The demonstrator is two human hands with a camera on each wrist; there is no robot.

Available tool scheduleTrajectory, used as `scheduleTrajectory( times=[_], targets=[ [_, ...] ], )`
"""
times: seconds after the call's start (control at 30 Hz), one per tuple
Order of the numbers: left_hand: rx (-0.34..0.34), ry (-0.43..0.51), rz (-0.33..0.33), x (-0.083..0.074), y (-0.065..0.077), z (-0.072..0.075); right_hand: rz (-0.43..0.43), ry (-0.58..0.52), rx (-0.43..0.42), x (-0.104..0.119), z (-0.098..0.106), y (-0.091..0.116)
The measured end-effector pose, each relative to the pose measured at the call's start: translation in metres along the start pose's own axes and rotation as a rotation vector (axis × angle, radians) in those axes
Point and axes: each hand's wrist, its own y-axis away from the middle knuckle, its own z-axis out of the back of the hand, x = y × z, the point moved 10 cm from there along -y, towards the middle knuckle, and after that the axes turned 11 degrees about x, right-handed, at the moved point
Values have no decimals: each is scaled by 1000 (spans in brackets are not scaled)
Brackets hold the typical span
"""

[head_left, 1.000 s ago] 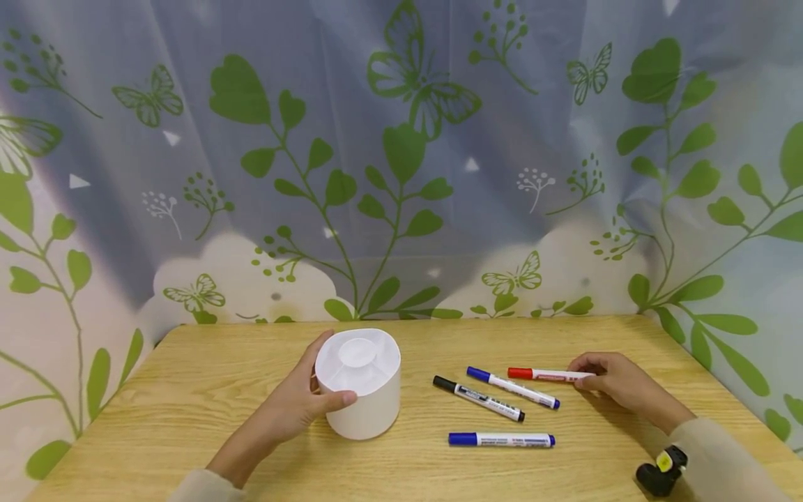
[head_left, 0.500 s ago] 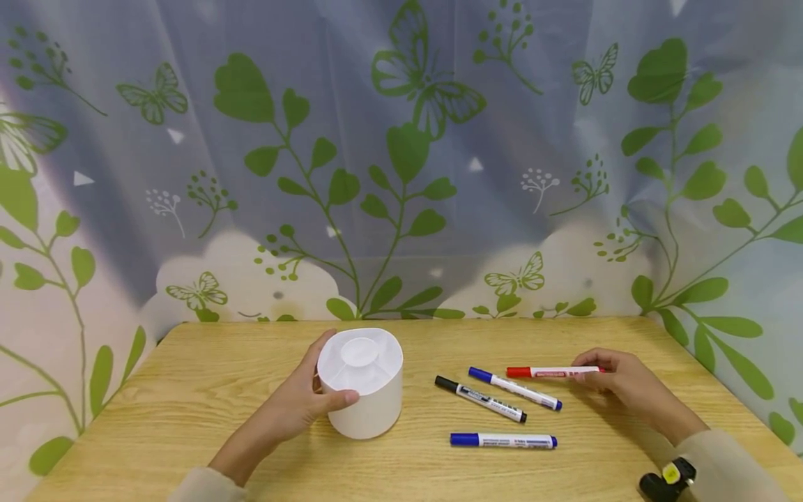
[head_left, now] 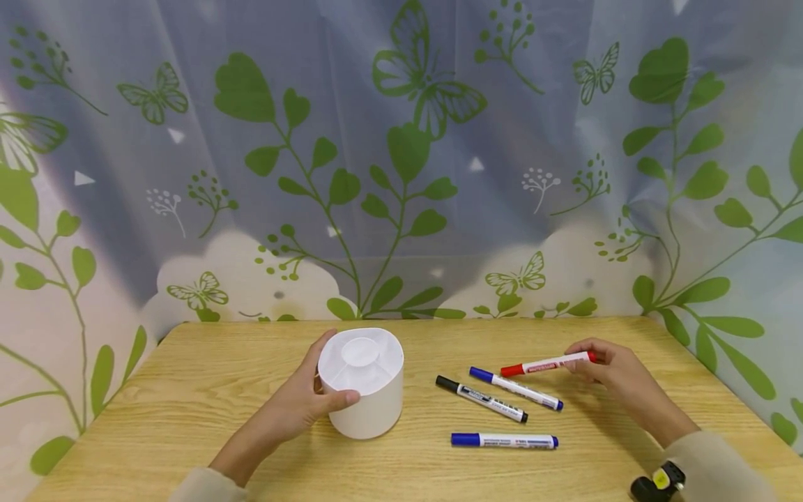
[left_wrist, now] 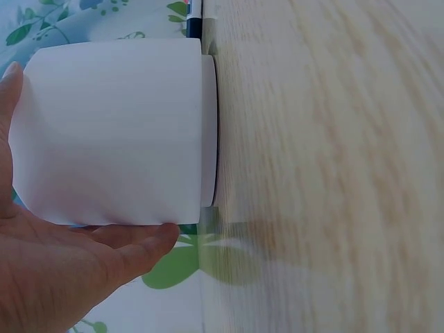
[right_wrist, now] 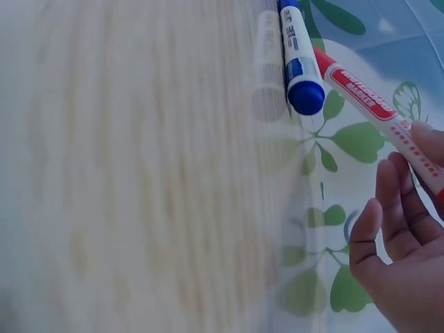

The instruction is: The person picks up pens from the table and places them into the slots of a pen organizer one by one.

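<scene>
A white round desk organizer (head_left: 370, 413) with divided compartments and a round middle cup stands upright on the wooden table. My left hand (head_left: 295, 408) holds it from the left, thumb at the front rim, other fingers round the far side. In the left wrist view the organizer's smooth wall (left_wrist: 111, 132) rests against the fingers. On the right, my right hand (head_left: 617, 383) pinches a red-capped whiteboard marker (head_left: 546, 364) by its back end. That end is tilted up, the cap pointing left and down. The right wrist view shows thumb and fingertips on the marker's white barrel (right_wrist: 409, 146).
Between the hands lie a black marker (head_left: 483, 399), a blue marker (head_left: 517, 388) close to the red one, and another blue marker (head_left: 505, 440) nearer the front. A leaf-patterned curtain (head_left: 401, 209) hangs behind the wooden table (head_left: 157, 390).
The red marker's back end has come up off the table and its cap has shifted slightly left, as the right hand's grip moved onto it. The left hand and organizer stay put.
</scene>
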Motion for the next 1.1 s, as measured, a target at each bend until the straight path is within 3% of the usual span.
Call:
scheduleTrajectory(
  times=[0.3,0.63,0.87,1.1],
  targets=[
    [2,-1,-1,-2,1,-1,84,-121,-47,15,2,1],
    [3,-18,-19,-4,2,-2,233,-189,-121,55,5,7],
    [3,-15,-25,-4,2,-2,383,-281,-97,95,-7,13],
    [1,-14,-11,-2,3,-2,456,-377,-38,118,-20,16]
  ],
)
